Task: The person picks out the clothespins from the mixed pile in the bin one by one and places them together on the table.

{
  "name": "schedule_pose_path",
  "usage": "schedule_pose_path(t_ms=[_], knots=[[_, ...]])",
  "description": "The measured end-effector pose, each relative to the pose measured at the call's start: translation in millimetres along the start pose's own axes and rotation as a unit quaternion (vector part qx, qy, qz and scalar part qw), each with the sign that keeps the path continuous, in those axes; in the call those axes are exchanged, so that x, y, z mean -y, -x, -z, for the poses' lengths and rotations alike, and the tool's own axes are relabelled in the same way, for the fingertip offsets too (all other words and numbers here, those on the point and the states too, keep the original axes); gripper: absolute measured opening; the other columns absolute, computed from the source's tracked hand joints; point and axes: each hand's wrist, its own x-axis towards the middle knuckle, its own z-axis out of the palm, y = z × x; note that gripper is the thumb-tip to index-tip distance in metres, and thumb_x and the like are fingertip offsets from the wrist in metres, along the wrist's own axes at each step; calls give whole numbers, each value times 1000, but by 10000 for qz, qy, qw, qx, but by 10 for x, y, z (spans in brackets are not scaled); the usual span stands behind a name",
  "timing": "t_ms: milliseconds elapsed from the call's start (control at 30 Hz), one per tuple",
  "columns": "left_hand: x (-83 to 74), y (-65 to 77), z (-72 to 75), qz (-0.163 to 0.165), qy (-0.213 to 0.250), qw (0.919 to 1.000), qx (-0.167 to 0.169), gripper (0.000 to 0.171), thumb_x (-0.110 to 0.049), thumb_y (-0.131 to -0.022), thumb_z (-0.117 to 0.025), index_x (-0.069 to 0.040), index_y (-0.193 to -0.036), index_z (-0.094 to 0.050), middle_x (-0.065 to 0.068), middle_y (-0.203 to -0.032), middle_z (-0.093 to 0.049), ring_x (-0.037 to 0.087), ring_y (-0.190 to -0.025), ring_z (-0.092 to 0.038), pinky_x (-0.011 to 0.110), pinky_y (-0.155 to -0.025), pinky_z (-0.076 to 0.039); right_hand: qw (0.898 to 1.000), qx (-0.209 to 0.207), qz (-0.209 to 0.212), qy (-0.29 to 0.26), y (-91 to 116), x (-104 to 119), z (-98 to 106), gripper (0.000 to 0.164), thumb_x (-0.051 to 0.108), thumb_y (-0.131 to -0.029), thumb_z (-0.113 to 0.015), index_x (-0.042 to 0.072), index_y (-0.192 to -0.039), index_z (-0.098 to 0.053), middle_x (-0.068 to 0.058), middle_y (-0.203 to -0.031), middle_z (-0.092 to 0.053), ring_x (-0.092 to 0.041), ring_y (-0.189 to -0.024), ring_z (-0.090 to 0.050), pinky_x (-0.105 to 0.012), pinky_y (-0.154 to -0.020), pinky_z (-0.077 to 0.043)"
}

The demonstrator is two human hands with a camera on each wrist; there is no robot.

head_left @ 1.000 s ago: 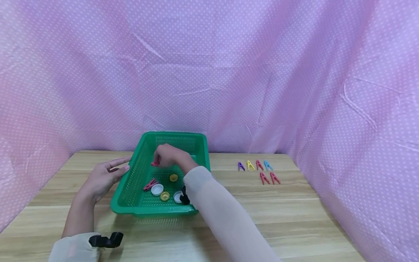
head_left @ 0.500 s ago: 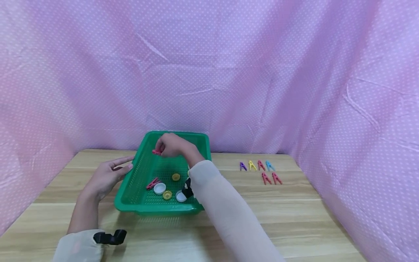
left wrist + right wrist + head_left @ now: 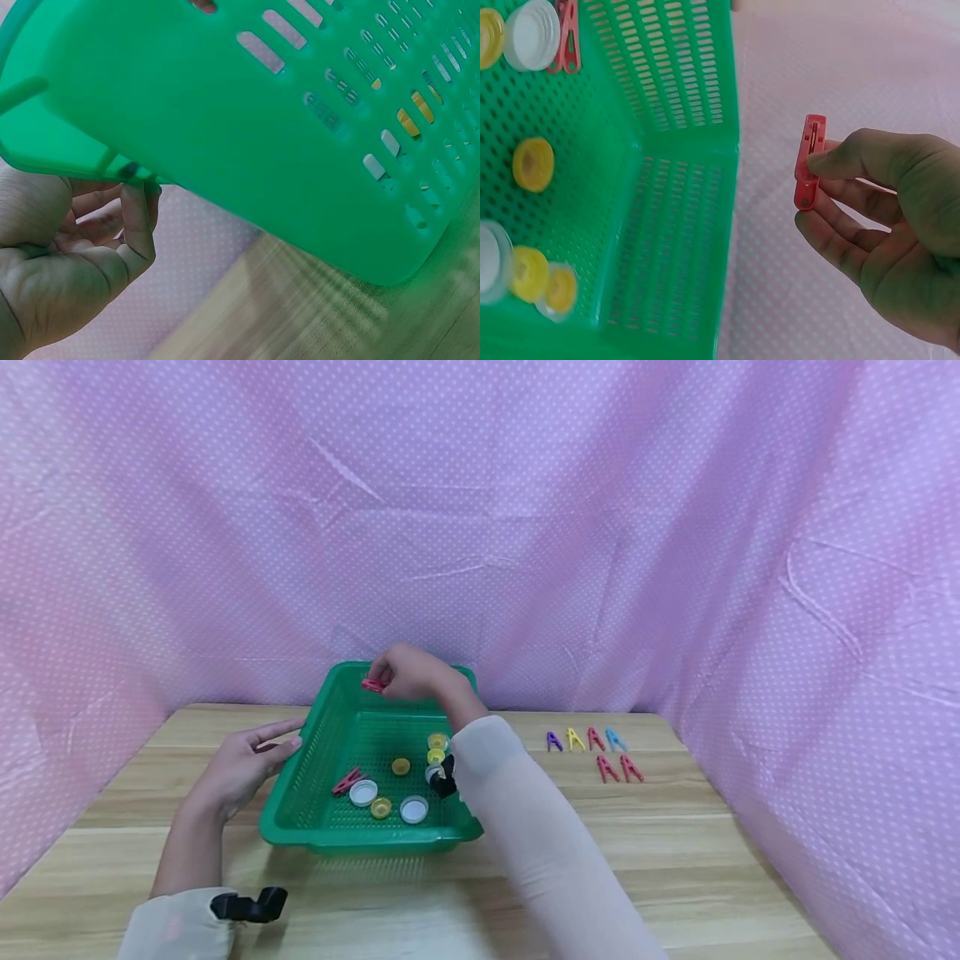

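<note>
My right hand (image 3: 416,675) pinches a red clothespin (image 3: 372,685) above the far part of the green basket (image 3: 360,842). In the right wrist view the clothespin (image 3: 810,161) lies between thumb and fingertips, apart from the basket wall. My left hand (image 3: 238,770) grips the basket's left rim with thumb and fingers; the left wrist view has the fingers (image 3: 136,225) bent against that rim. Inside the basket lie a pink-red clothespin (image 3: 348,781), several yellow caps (image 3: 401,767) and several white caps (image 3: 414,810). My right wrist's black camera mount partly hides one white cap.
On the wooden table (image 3: 675,860), right of the basket, several clothespins lie in two rows: purple (image 3: 554,742), yellow (image 3: 575,740), blue (image 3: 616,740) and red (image 3: 607,769). A pink dotted curtain (image 3: 480,527) hangs behind the table and along its sides.
My right hand has risen from inside the basket and moved away from me and slightly right, carrying the red clothespin. Caps at the basket's right side have come into sight. My left hand stays at the rim.
</note>
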Motion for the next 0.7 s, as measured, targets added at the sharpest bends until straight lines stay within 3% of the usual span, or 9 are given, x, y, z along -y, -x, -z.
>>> schedule_pose_path(t_ms=[300, 700], knots=[[-6, 33, -15, -58, -41, 10000, 9, 66, -41, -103, -62, -4, -155, -44, 14, -144, -55, -4, -109, -62, 21, -93, -56, 9996, -162, -63, 223, 149, -103, 196, 25, 0, -93, -70, 2, -118, -73, -9, -109, -73, -19, -102, -66, -26, -89, -55], [-24, 76, -38, -9, -87, 10000, -19, 65, -42, -103, -61, -6, -155, -44, 10, -140, -61, -3, -110, -63, 25, -96, -56, 9988, -368, -313, 73, 473, -287, 386, 29, -1, -94, -68, 1, -122, -72, -11, -113, -72, -22, -106, -66, -32, -92, -56]])
